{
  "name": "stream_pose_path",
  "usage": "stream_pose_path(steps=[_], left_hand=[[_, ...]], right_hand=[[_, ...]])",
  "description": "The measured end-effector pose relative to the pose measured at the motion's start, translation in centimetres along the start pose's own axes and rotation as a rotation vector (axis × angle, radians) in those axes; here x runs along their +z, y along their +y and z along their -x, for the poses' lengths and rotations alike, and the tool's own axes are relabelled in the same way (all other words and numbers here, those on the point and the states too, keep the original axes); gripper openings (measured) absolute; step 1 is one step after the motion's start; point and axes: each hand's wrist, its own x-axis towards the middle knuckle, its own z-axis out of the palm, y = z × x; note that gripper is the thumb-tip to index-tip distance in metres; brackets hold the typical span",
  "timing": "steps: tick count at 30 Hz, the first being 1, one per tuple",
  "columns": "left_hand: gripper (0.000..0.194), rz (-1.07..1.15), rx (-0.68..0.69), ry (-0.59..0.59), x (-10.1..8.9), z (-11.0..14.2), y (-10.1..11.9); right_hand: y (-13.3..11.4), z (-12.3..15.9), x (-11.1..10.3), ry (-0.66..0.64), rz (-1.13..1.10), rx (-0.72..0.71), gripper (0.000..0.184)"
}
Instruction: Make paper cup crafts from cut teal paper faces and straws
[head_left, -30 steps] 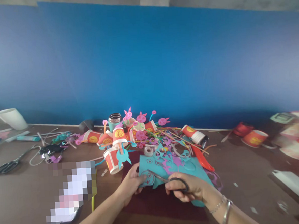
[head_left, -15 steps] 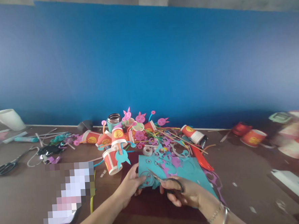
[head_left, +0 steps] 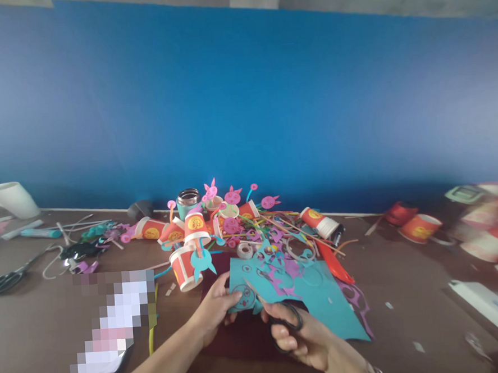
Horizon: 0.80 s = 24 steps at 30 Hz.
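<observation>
My left hand (head_left: pixel 216 308) pinches the near left edge of a turquoise craft sheet (head_left: pixel 323 303), thumb on top. A round animal face (head_left: pixel 244 297) is drawn on the sheet beside that thumb. My right hand (head_left: pixel 302 338) is closed round the black handles of a pair of scissors (head_left: pixel 300 317), its blades pointing up and left at the sheet close to the drawn face. Purple cut-out scraps (head_left: pixel 286 274) lie on top of the sheet. Just behind it sits a heap of cut-outs and coloured sticks, and a paper cup (head_left: pixel 186 267) stands tilted to the left.
Red-and-white paper cups with pink and blue animal faces crowd the back middle, near a metal-rimmed flask (head_left: pixel 188 197). Another pair of scissors (head_left: pixel 10 280) lies far left. A blurred-out flat object (head_left: pixel 114 330) is at left. More cups (head_left: pixel 420 228) and a white box (head_left: pixel 493 312) are at right.
My right hand and the scissors have shifted down towards me, and the handles have turned. My left hand keeps its hold on the sheet with little movement.
</observation>
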Motion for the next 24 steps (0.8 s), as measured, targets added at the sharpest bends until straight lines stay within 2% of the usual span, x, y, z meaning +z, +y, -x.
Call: stream_pose_path(steps=[6,12,16,21,24], left_hand=[[0.064,0.0,-0.009,-0.001,-0.1,-0.2,-0.3],[0.072,0.008,0.022,-0.036,-0.2,-0.2,-0.4],[0.08,-0.008,0.045,-0.047,0.0,0.1,-0.4],[0.086,-0.069,0.052,-0.045,0.3,0.3,-0.3],[0.085,-0.069,0.045,-0.025,0.3,0.4,-0.2]], right_hand=[[0.0,0.4,0.7,0.029,0.016,0.016,0.021],[-0.3,0.1,-0.5,0.07,0.226,-0.039,0.023],[-1.5,0.5,-1.1,0.044,0.427,-0.103,0.032],[-3.4,1.2,-1.2,0.0,0.663,-0.095,0.032],[-3.5,1.2,-1.0,-0.028,0.61,-0.105,0.032]])
